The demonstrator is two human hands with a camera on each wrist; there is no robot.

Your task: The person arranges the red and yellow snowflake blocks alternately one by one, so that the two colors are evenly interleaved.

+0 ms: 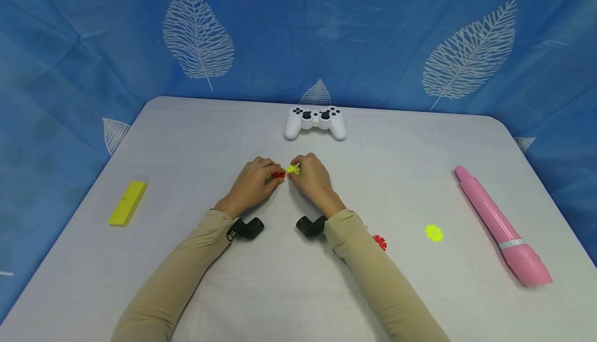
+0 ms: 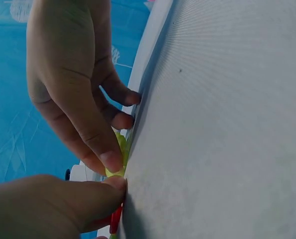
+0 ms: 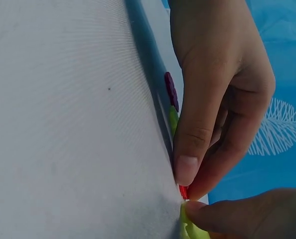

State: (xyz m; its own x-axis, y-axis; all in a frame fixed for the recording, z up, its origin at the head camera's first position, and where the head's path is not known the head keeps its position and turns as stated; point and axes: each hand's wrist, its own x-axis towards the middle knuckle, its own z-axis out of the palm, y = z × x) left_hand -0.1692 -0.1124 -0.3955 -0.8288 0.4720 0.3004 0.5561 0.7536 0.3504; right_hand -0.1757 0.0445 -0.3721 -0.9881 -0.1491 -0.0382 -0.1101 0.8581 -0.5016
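Near the middle of the table, in the head view, my left hand (image 1: 254,181) pinches a red flower-shaped plastic disc (image 1: 278,175). My right hand (image 1: 313,176) pinches a bright yellow one (image 1: 293,169) by thumb and fingers. The two discs meet edge to edge between the fingertips, low over the cloth. Beyond the left hand, the right wrist view shows a yellow-green piece (image 3: 173,119) and a purple piece (image 3: 171,89) in line with the red disc. The left fingers hide part of that row.
A white game controller (image 1: 315,122) lies beyond the hands. On the left is a yellow block (image 1: 128,203). To the right lie a loose yellow disc (image 1: 434,232) and a pink folded umbrella-like object (image 1: 499,223). A red disc (image 1: 380,242) shows beside the right sleeve.
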